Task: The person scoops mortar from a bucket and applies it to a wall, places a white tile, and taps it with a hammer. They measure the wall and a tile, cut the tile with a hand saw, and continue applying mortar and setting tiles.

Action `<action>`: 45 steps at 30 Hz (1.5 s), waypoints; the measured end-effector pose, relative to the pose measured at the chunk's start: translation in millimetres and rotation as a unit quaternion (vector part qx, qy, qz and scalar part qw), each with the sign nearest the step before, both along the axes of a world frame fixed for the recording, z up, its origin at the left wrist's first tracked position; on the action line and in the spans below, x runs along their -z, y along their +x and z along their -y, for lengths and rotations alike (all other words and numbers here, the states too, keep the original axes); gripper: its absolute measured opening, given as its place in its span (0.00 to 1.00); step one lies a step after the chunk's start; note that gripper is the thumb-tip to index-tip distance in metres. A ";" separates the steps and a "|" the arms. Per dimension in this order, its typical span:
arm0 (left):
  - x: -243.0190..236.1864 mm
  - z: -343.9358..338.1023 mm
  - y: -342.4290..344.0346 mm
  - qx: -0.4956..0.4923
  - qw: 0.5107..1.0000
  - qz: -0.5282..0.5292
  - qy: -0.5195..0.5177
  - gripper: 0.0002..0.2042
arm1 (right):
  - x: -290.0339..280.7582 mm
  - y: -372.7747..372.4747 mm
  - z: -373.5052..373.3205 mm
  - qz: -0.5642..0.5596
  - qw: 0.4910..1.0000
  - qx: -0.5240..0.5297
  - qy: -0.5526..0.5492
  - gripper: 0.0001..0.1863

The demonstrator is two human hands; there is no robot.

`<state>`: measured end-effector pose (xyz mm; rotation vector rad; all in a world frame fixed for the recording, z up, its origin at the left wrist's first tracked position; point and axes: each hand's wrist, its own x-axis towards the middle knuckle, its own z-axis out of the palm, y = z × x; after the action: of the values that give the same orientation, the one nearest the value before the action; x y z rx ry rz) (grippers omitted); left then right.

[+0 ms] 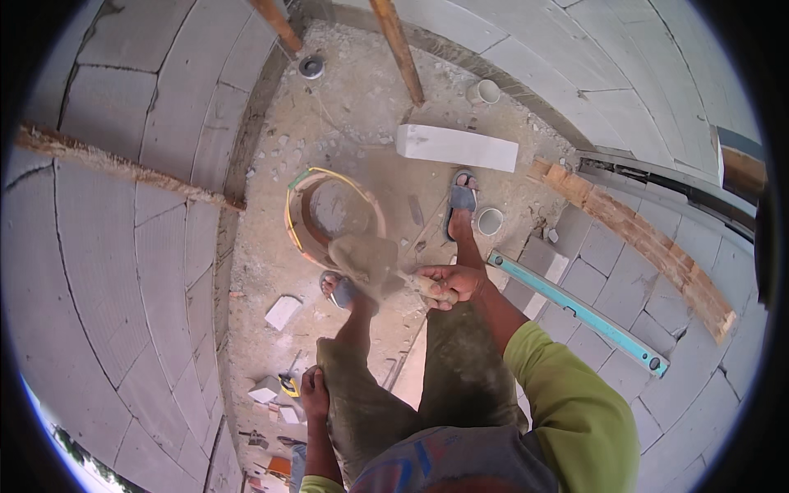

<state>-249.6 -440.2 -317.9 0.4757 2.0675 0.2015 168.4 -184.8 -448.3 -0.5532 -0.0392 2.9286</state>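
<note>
My right hand grips the handle of a trowel whose blade carries a lump of grey mortar, blurred by motion. The blade hangs just over the near rim of a round bucket with an orange and yellow rim and mortar inside, which stands on the floor in front of my feet. My left hand rests against my left thigh with curled fingers and nothing in it. I stand in sandals and mortar-stained trousers, right foot forward.
Grey block walls curve around on both sides. A white block lies beyond the bucket, and a teal spirit level rests on the right wall by a wooden plank. Two white pipe stubs and wooden props stand nearby.
</note>
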 end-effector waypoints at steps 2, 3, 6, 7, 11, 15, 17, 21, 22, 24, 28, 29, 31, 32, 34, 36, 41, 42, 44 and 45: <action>3.6 -1.3 -9.9 0.078 0.997 0.004 -0.007 0.20 | -49.1 43.1 3.1 0.016 0.997 0.080 0.008 0.34; 7.9 -4.8 -15.9 0.110 0.994 0.011 -0.015 0.21 | -76.8 68.3 3.5 0.034 0.992 0.121 0.008 0.35; 32.8 -44.0 -19.6 0.218 0.976 0.013 0.003 0.22 | -153.1 140.3 11.6 0.080 0.932 0.352 0.021 0.35; 31.6 -68.3 -9.0 0.242 0.970 0.024 0.010 0.22 | -173.1 166.6 10.5 0.086 0.904 0.417 0.043 0.34; 13.0 -168.6 36.7 0.323 0.944 0.052 0.034 0.24 | -228.3 264.3 -18.0 0.234 0.733 0.627 0.124 0.27; -4.0 -261.6 85.5 0.395 0.912 0.097 0.053 0.26 | -254.1 360.8 -94.1 0.434 0.505 0.724 0.178 0.28; -4.9 -295.7 109.0 0.451 0.881 0.122 0.072 0.27 | -265.7 412.3 -146.4 0.578 0.391 0.687 0.203 0.28; -20.7 -362.4 157.0 0.590 0.794 0.087 0.117 0.12 | -275.4 508.5 -218.0 0.821 0.117 0.507 0.236 0.27; -32.6 -369.1 174.0 0.544 0.828 0.089 0.106 0.12 | -275.1 523.6 -229.9 0.851 0.058 0.461 0.244 0.28; -46.6 -382.2 202.2 0.447 0.885 0.100 0.082 0.12 | -263.0 542.2 -235.4 0.873 0.069 0.422 0.236 0.30; -60.1 -387.3 214.9 0.440 0.891 0.092 0.069 0.12 | -254.6 527.6 -210.8 0.906 0.192 0.332 0.182 0.33; -62.5 -386.8 216.2 0.428 0.898 0.095 0.037 0.12 | -257.7 515.1 -198.7 0.909 0.214 0.307 0.183 0.34; -68.2 -385.1 219.7 0.409 0.906 0.113 0.015 0.12 | -264.1 493.3 -162.9 0.919 0.241 0.251 0.185 0.35; -69.8 -383.3 222.1 0.399 0.908 0.127 0.026 0.13 | -268.2 485.7 -145.4 0.925 0.246 0.219 0.190 0.35; -78.3 -383.4 230.1 0.386 0.915 0.118 0.027 0.13 | -290.1 467.3 -119.9 0.912 0.219 0.258 0.231 0.33; -88.2 -391.1 242.8 0.378 0.923 0.076 0.003 0.13 | -316.0 468.6 -121.4 0.872 0.249 0.343 0.247 0.28; -105.5 -437.1 276.2 0.418 0.905 0.076 -0.025 0.15 | -405.7 532.9 -169.2 0.533 0.558 0.633 0.068 0.16; -100.4 -443.0 281.1 0.424 0.902 0.077 -0.020 0.14 | -407.7 551.6 -182.5 0.516 0.558 0.646 0.067 0.15; -83.3 -448.2 286.2 0.436 0.890 0.125 0.039 0.12 | -408.3 580.3 -206.4 0.482 0.572 0.662 0.052 0.15; -79.7 -453.5 286.2 0.447 0.879 0.151 0.064 0.11 | -402.5 590.6 -209.0 0.469 0.579 0.666 0.029 0.15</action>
<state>36.6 13.3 -238.2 1.3335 1.3590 -0.1395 759.0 24.2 -45.8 -1.2762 0.1107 0.9505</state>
